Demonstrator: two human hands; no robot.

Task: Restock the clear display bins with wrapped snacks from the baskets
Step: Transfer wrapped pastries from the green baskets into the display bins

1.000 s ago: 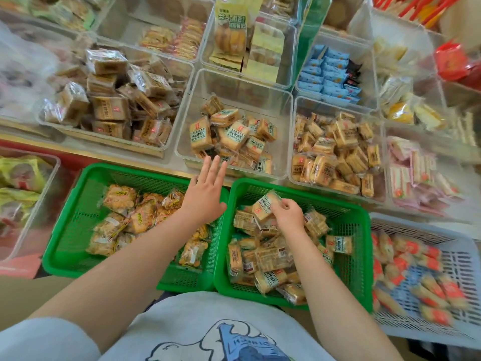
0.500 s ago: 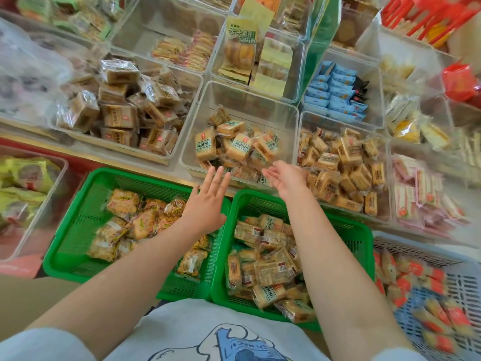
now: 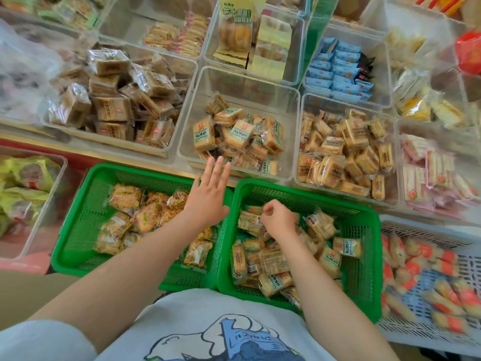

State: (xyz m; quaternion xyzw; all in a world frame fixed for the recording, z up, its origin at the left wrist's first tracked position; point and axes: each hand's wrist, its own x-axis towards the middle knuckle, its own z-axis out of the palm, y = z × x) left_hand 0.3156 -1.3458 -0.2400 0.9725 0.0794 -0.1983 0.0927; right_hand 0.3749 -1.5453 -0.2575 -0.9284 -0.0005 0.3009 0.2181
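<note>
Wrapped snacks (image 3: 273, 261): tan packs w/ green labels, loose heap in right green basket (image 3: 364, 256), just below the clear display bin (image 3: 242, 84) that holds more of the same type at its front.
R hand (image 3: 277, 220): I see it low in that basket, fingers curled over the packs; blurred, so can't tell if it pinches one.
L hand (image 3: 208, 196): flat, fingers straight and spread, holds nothing, over the rims where left green basket (image 3: 78, 230) meets the right one; fingertips reach the bin's front edge.
Left basket: orange-labelled packs (image 3: 125, 196).
White basket (image 3: 429, 332), far right: red-and-yellow packs.
</note>
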